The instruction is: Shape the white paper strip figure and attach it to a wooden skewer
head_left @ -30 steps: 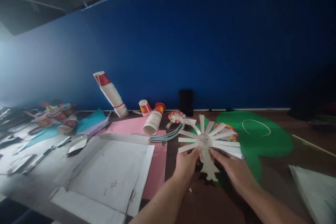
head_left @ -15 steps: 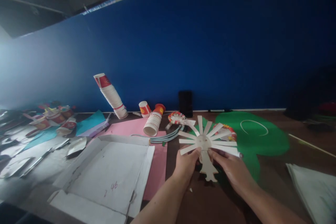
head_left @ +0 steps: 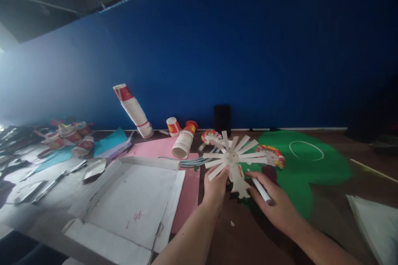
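My left hand (head_left: 215, 186) pinches a white paper cutout (head_left: 231, 158) just below its round centre. Flat strips fan out from that centre, which bears small marks, and a scalloped piece hangs beneath it. In my right hand (head_left: 278, 207) lies a white marker (head_left: 261, 190) with a dark end, slanting toward the cutout's lower part. Its tip seems close to the cutout; whether they touch I cannot tell. Behind the strips are two red-patterned paper rings, one at the left (head_left: 211, 136) and one at the right (head_left: 275, 156).
A white cardboard tray (head_left: 124, 198) lies left on pink paper (head_left: 191, 198). Behind it are stacked paper cups (head_left: 133, 112) and more cups (head_left: 183, 144). Green paper (head_left: 326, 161) with a white loop is at the right, near white sheets (head_left: 376, 223). A blue partition (head_left: 248, 49) rises behind.
My right hand has let go of the cutout's right side and now shows the marker angled in its fingers. My left hand has shifted the cutout slightly left, tilting it.
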`<state>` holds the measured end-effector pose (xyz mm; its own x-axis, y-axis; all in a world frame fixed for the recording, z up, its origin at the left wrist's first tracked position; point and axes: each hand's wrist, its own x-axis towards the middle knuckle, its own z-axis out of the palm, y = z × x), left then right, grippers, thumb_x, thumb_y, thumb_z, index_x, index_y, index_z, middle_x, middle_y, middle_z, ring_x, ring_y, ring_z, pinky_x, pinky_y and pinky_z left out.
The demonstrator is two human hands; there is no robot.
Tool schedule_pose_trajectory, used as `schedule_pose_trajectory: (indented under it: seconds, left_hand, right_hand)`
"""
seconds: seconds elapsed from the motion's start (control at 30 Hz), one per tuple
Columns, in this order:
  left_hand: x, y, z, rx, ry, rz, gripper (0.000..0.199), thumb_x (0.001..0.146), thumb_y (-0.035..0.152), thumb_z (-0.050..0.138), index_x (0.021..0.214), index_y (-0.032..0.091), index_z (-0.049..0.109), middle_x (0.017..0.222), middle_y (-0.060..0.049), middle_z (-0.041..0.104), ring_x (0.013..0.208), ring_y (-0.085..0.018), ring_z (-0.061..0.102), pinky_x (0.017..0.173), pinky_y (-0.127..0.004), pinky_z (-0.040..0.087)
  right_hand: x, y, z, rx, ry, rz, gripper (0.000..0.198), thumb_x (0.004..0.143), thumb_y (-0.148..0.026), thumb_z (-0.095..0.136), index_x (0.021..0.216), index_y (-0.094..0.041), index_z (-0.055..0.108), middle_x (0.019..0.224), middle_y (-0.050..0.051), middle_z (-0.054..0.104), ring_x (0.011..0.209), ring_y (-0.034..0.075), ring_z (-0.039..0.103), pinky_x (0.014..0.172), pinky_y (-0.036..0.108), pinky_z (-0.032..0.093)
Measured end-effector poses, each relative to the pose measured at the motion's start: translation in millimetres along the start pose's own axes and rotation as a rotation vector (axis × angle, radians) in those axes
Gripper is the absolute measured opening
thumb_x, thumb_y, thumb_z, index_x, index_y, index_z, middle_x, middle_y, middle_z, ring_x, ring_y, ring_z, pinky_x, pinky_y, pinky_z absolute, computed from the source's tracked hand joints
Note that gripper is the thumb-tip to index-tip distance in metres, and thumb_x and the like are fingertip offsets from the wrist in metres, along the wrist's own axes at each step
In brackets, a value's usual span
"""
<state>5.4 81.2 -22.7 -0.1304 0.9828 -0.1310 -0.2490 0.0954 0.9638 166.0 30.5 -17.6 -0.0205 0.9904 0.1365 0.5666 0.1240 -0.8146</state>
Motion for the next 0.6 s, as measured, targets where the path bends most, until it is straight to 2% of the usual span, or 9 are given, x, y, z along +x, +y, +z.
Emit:
schedule_pose_trajectory:
  seconds: [0.23,0.37,0.5,0.6]
  left_hand:
    - [-1.9,4.4,-0.8,-0.065,0.047,-0.076,0.038,0.06,0.041,0.08,0.081,0.011,0.07,0.065,-0.002,0.061,0.055,-0.01,0.048,0.053,-0.022,0.039]
    - [-3.3,8.7,-1.3,-0.04,0.017,-0.073,0.041,0.06,0.043,0.08,0.084,0.01,0.072,0.069,-0.004,0.063,0.058,-0.011,0.05,0.052,-0.022,0.039]
    - [-1.7,9.9,-2.2,0.004,0.001,-0.064,0.035,0.064,0.04,0.077,0.082,0.011,0.072,0.069,-0.003,0.062,0.057,-0.009,0.048,0.052,-0.021,0.038]
    - [0.8,8.1,-3.5,0.014,-0.008,-0.054,0.029,0.065,0.038,0.076,0.077,0.012,0.07,0.063,0.0,0.058,0.054,-0.008,0.045,0.051,-0.02,0.037]
  right_hand:
    - [1.2,-0.4,-2.6,0.004,0.053,0.072,0.032,0.084,-0.039,0.05,0.112,-0.027,0.058,0.093,0.002,0.074,0.082,0.023,0.07,0.073,0.033,0.053]
    - [2.9,-2.9,-2.1,0.011,0.079,0.08,0.032,0.082,-0.04,0.051,0.109,-0.026,0.06,0.093,0.003,0.074,0.081,0.023,0.07,0.073,0.033,0.053]
    - [2.3,-4.4,-2.3,0.011,0.092,0.059,0.033,0.081,-0.042,0.052,0.108,-0.026,0.062,0.095,0.004,0.074,0.081,0.024,0.07,0.074,0.033,0.053]
    - [1.6,-4.8,-2.3,0.049,0.081,0.106,0.034,0.081,-0.043,0.051,0.108,-0.026,0.062,0.089,0.003,0.074,0.078,0.023,0.07,0.071,0.032,0.053]
